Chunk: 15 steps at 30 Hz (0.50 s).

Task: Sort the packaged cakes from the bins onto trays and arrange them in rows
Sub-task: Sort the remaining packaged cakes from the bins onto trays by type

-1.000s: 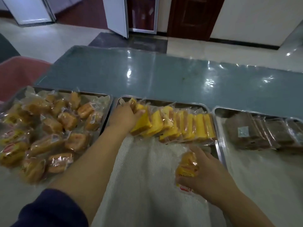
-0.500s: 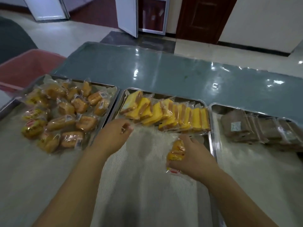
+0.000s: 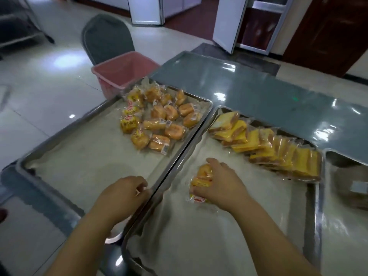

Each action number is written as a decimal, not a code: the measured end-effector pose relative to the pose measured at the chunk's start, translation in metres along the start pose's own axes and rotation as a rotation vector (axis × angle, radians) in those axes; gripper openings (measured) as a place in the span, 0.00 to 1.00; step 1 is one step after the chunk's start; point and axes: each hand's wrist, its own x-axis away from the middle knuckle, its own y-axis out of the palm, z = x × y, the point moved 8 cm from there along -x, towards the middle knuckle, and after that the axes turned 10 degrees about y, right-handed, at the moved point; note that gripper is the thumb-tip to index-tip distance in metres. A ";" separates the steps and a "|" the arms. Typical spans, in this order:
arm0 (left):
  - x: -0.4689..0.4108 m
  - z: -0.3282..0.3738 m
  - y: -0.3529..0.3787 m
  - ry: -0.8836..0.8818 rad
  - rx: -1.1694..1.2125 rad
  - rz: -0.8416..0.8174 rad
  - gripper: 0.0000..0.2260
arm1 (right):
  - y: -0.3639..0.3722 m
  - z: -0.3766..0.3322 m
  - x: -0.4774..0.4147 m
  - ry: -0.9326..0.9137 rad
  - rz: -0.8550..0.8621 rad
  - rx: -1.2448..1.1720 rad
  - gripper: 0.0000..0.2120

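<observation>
Head view — high, close, angled down

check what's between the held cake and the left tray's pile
Only the two trays' adjoining rims lie between the cake and the pile; the left hand sits nearer, off that line.

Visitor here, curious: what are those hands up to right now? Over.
Right hand grips yellow cake packets on middle tray. Left hand curled at left tray rim, grip unclear. Liner bare between packets and sliced-cake row.
</observation>
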 end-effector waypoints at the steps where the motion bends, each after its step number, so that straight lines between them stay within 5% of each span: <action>1: 0.000 -0.013 -0.006 -0.005 -0.010 0.007 0.09 | 0.004 -0.016 -0.007 -0.021 0.003 0.002 0.43; 15: -0.104 -0.105 -0.074 0.080 -0.055 -0.042 0.10 | -0.016 -0.144 -0.144 -0.046 0.348 0.123 0.44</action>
